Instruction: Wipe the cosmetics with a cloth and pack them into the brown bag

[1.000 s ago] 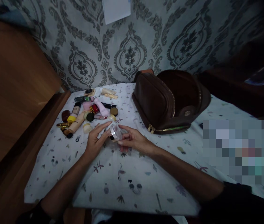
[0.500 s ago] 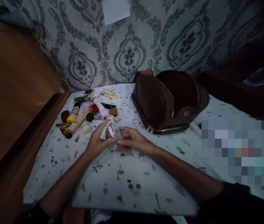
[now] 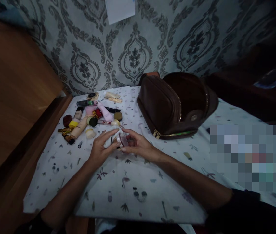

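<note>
A small round cosmetic jar (image 3: 119,140) with a clear lid is tilted on its side above the cloth. My left hand (image 3: 102,148) grips its left side, with something soft and white (image 3: 108,142), perhaps a tissue, showing between fingers and jar. From the right, my right hand (image 3: 139,145) is closed on the clear rim, fingertips at its top and thumb at its lower edge. Whether the lid is loose from the jar I cannot tell. Just beyond my left hand lie a small cream-coloured jar (image 3: 90,133) and a beige tube (image 3: 79,128).
Several cosmetics, among them a pink tube (image 3: 105,111), lie heaped at the left on the patterned white cloth (image 3: 118,191). A brown bag (image 3: 161,105) stands unzipped at the right rear. Wooden furniture (image 3: 13,91) borders the left; a patterned curtain (image 3: 134,55) hangs behind.
My right fingers have moved from the jar's lower right edge up around its rim, and the jar has turned slightly. The heap and the bag have stayed in place.
</note>
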A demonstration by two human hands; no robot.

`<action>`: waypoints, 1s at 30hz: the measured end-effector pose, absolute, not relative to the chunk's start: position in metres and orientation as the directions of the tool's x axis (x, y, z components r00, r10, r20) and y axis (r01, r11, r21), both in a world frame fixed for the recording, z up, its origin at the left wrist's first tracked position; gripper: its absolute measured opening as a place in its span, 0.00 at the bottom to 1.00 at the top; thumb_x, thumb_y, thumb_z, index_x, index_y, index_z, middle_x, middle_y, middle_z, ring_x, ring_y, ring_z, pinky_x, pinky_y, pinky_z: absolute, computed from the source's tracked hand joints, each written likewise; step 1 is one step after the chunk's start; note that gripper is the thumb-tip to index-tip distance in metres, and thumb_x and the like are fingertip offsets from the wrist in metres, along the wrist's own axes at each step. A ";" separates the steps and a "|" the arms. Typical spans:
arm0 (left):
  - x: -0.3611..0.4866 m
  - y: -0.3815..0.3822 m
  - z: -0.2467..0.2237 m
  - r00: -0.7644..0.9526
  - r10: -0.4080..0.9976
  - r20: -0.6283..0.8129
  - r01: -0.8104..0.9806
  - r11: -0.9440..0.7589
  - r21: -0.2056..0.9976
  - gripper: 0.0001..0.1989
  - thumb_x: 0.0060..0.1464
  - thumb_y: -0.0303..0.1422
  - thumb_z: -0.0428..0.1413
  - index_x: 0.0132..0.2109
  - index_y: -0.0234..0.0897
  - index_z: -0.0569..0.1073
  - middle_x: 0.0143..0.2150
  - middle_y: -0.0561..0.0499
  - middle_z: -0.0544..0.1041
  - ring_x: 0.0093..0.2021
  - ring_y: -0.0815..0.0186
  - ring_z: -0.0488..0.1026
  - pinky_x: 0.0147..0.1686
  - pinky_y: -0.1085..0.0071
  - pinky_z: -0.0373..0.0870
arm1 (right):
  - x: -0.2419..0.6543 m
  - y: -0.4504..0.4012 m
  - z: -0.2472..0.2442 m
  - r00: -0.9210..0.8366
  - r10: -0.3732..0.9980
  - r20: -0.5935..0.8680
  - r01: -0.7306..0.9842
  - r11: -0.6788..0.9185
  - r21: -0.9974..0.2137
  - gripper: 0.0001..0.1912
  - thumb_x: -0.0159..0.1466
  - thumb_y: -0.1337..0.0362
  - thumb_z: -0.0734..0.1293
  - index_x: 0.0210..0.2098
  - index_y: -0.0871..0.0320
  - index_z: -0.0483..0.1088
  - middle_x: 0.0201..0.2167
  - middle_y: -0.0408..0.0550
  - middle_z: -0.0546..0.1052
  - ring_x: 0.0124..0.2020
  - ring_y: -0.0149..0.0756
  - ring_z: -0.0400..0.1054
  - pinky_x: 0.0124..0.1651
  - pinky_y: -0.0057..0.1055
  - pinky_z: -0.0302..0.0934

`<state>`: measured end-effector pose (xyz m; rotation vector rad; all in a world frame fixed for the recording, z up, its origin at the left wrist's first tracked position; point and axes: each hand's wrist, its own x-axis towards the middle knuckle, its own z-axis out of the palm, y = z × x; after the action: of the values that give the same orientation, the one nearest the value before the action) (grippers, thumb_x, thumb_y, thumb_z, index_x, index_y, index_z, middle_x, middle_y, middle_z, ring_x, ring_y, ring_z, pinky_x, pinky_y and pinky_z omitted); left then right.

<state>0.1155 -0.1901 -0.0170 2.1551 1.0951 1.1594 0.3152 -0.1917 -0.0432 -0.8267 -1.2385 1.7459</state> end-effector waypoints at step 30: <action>0.126 -0.204 -0.011 0.505 0.449 0.737 0.445 -0.867 0.224 0.27 0.63 0.21 0.50 0.67 0.40 0.61 0.57 0.40 0.74 0.59 0.58 0.69 0.58 0.56 0.69 | 0.320 -0.193 -0.037 -0.611 0.789 -0.065 -0.539 -0.474 -0.696 0.18 0.61 0.57 0.73 0.46 0.58 0.71 0.37 0.48 0.81 0.34 0.33 0.78 0.38 0.27 0.68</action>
<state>0.1261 -0.2040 -0.0106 2.7203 0.8083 1.3347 0.3204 -0.1933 -0.0370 -0.4884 -0.8221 2.1198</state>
